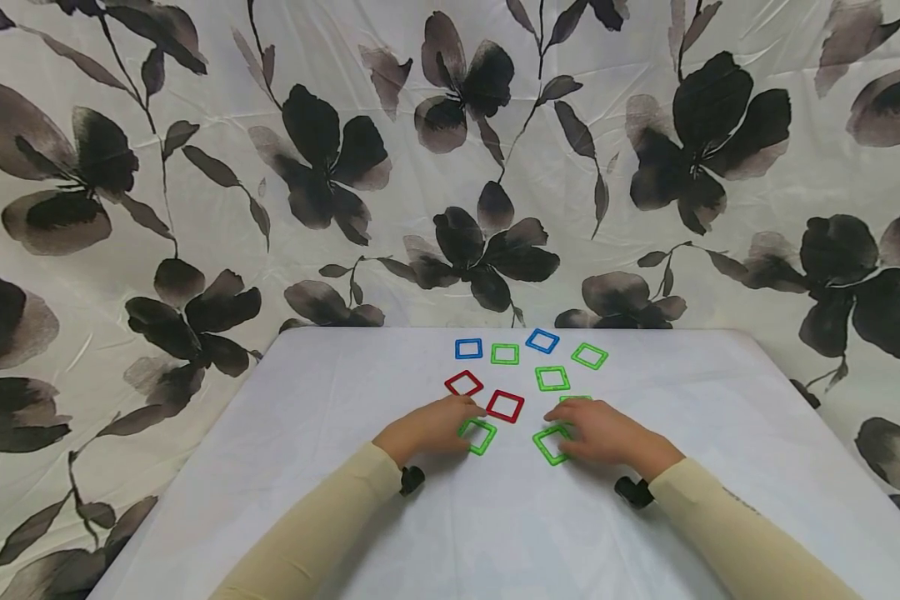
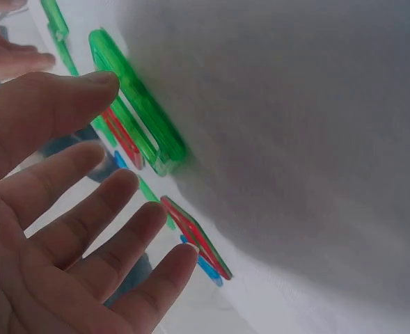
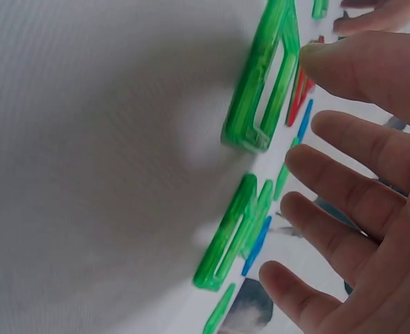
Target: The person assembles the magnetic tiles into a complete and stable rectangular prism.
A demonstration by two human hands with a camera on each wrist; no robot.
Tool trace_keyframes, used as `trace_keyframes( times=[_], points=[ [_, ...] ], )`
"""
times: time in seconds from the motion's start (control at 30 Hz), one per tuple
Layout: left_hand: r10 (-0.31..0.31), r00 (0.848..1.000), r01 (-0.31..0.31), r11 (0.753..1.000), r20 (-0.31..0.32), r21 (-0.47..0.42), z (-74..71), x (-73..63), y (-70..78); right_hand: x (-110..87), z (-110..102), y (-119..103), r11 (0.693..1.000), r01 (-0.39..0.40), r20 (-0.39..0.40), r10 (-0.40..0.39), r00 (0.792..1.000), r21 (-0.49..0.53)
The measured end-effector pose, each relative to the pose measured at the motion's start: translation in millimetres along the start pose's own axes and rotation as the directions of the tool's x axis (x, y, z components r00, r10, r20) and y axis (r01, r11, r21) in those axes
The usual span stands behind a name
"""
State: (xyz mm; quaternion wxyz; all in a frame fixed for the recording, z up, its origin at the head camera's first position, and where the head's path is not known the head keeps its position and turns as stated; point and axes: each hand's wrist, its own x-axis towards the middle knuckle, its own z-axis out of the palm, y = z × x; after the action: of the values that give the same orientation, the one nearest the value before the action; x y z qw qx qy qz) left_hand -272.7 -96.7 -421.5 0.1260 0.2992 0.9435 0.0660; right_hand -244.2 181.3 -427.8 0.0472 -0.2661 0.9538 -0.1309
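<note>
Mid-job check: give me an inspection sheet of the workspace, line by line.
Surface: plain white tabletop.
Job's things: square plastic-looking frames, spread out: six green frames, two red frames, two blue frames.
Clutter: nothing seen.
Hands: left hand and right hand each have fingers loosely extended by a near green frame; contact unclear.
Cables: nothing seen.
Surroundings: pale backdrop with dark floral print, behind the table.

Head view: right hand (image 1: 606, 429) hides most of green frame just beyond it (image 1: 576, 398), part of near-right green frame (image 1: 543, 451); left hand (image 1: 437, 429) covers part of near-left green frame (image 1: 488, 442). Sleeve lettering (image 1: 740, 500) too small to read. Finger contact: hard to call.
</note>
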Motion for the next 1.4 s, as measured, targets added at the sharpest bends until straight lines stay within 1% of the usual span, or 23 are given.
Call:
trace_keyframes(
  times=[0.17,0.43,0.7,0.9,1.07,1.4],
  points=[
    [0.031,1.0,-0.031,1.0,0.001,-0.006,1.7,1.6,1.8,1.3,3.2,-2.9,0.999,0.033,0.01,-0.034,0.999,0.029],
    [0.021,1.0,-0.02,1.0,0.016,-0.006,6.7,5.9,2.6,2.8,6.7,-7.1,0.997,0.045,0.042,-0.048,0.998,0.067],
    [0.036,0.999,-0.036,0.999,0.033,-0.006,9.6,7.5,3.9,0.7,4.6,-12.3,0.994,0.095,0.07,-0.098,0.993,0.045],
    [0.039,0.999,-0.039,0.999,0.038,-0.008,10.9,8.2,5.2,2.1,6.0,-10.7,0.996,0.087,0.092,-0.09,0.992,0.035],
    [0.028,0.999,-0.027,0.999,0.043,-0.019,10.8,7.7,8.8,4.0,7.7,-9.7,0.996,0.085,0.092,-0.088,0.992,0.036],
    [0.051,0.998,-0.052,0.998,0.036,0.027,10.3,8.0,17.5,7.0,10.7,-13.4,0.999,0.035,0.079,-0.038,0.996,0.038]
  ],
)
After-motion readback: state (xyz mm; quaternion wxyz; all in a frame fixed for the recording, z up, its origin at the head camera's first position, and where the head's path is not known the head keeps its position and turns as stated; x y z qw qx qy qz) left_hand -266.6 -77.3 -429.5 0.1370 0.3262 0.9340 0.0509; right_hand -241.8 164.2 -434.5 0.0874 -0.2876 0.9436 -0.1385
